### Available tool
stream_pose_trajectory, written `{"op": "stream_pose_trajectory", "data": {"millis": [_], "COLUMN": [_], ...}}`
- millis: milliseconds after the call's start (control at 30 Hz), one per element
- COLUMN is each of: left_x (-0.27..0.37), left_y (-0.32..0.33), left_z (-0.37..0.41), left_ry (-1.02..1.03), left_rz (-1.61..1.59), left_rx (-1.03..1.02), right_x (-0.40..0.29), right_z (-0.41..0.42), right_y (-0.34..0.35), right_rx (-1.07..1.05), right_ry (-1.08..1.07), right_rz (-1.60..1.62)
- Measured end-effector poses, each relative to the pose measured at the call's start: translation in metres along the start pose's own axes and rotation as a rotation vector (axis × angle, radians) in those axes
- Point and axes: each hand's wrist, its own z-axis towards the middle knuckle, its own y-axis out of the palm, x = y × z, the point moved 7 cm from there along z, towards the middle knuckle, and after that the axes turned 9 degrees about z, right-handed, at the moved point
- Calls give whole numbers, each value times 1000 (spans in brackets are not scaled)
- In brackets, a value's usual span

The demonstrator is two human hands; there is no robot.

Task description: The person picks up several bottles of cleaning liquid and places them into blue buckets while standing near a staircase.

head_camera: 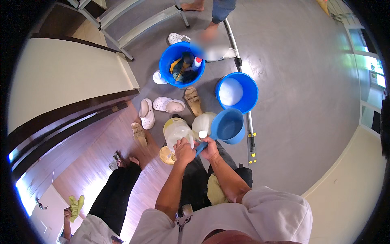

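My left hand (184, 151) is on the handle end of a translucent plastic jug (178, 131), which is tilted in front of my legs. Gripped in my right hand (210, 148) is the handle of a blue plastic dipper (228, 126). The dipper's bowl is turned up and shows no clear contents. Between the jug and the dipper stands another translucent jug (204, 120) with a white cap (203, 134), close to my right fingers. A yellowish round lid or container top (168, 155) lies below the tilted jug, partly hidden.
One blue bucket (253, 91) holds white foam or liquid; another blue bucket (162, 65) contains cloths and bottles. White clogs (168, 104) and tan sandals (192, 100) lie around. A long pole (233, 39) runs along the floor. One person stands beyond the buckets near a ladder (149, 26), another at left with a yellow-green cloth (75, 208).
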Motion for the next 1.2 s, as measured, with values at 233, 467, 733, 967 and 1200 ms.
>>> {"op": "stream_pose_trajectory", "data": {"millis": [233,467,733,967,1200], "left_x": [52,94,69,-102,-180], "left_y": [12,34,-26,-105,-59], "left_z": [4,0,11,209,390], "left_ry": [267,380,524,-10,-67], "left_rz": [153,307,-464,-92,260], "left_rx": [-207,-218,-98,590,251], "right_x": [-30,-35,-25,-28,-30], "right_z": [1,8,19,23,15], "right_y": [-36,-66,-81,-73,-80], "right_rx": [-47,-29,109,133,247], "right_ry": [-133,-163,-194,-290,-336], "right_rz": [101,227,268,365,329]}}
